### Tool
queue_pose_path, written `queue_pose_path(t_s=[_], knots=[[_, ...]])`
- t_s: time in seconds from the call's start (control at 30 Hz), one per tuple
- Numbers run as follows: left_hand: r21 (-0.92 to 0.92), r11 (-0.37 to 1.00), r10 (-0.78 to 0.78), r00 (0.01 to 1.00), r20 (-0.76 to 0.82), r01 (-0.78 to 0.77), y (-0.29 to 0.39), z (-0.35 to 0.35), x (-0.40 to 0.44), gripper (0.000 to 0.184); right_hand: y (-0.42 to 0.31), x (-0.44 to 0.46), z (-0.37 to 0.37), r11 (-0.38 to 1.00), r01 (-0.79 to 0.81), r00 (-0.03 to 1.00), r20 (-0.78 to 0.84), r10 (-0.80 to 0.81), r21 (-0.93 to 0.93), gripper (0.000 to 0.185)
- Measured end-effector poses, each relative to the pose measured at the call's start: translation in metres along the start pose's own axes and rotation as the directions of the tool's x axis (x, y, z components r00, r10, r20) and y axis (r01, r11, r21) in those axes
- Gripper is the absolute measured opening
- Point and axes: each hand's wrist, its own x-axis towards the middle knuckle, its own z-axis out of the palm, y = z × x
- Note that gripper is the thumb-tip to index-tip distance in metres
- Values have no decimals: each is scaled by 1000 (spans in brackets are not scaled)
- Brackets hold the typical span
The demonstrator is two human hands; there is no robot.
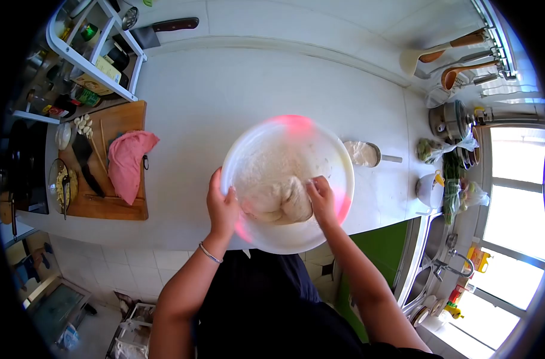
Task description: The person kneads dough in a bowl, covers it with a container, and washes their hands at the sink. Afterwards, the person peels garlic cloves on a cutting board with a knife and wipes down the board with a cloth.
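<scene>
Worked soft, lumpy dough [293,200] in a round white bowl [293,239], gripping the rim with the left hand [222,203] and curling the right hand [322,195] against it; could not tell if pinching. Looked partly mixed: massed together, with powdery flour [266,164] left loose. Had a flour-filled scoop [391,158] on the desk [186,119].

i count two hands, my left hand [223,208] and right hand [321,198]; one bowl [293,240], one lump of dough [289,200], one scoop [391,158], one cutting board [130,113], one pink cloth [129,164], and perhaps three chopsticks [98,157], hard to make out.
</scene>
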Motion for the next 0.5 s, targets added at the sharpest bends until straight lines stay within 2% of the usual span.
queue_pose_path(t_s=[0.03,0.07,0.1,0.17,0.2,0.23,0.3,0.33,0.37,0.4,0.43,0.5], knots=[[-16,1000,-1,1000,-14,1,0,3,-2,45,15,13,9,983,150,974,-189,-128,110,32],[-29,1000,-6,1000,-28,5,0,4,-4,44,3,10,12,955,6,1000,-2,-6,297,33],[-27,1000,-8,999,-32,7,2,3,-6,44,-12,0,18,955,4,1000,3,-5,296,33],[-28,998,-51,998,-48,50,6,2,-10,43,-42,-18,32,979,57,988,129,-84,198,31],[-54,997,-62,997,-47,60,7,1,-14,43,-52,-17,27,999,39,981,188,-41,16,33],[-52,997,-62,997,-46,59,9,2,-16,43,-55,-9,32,999,39,981,188,-41,17,33],[-91,986,-142,988,-56,137,16,4,-23,43,-55,4,44,980,193,977,99,-189,-39,32],[-146,970,-201,979,-42,193,21,3,-24,44,-33,9,48,954,279,958,100,-269,-108,32],[-152,969,-203,978,-48,193,16,5,-23,44,-13,7,50,995,29,979,206,-8,-96,35],[-79,988,-141,987,-78,135,7,7,-24,44,-28,-13,52,868,369,921,256,-293,-332,39],[2,997,-83,992,-98,83,0,7,-27,45,-47,-38,57,587,632,774,368,-515,-507,43],[-20,993,-122,988,-95,120,0,11,-29,46,-47,-60,71,436,669,714,357,-602,-602,47]])
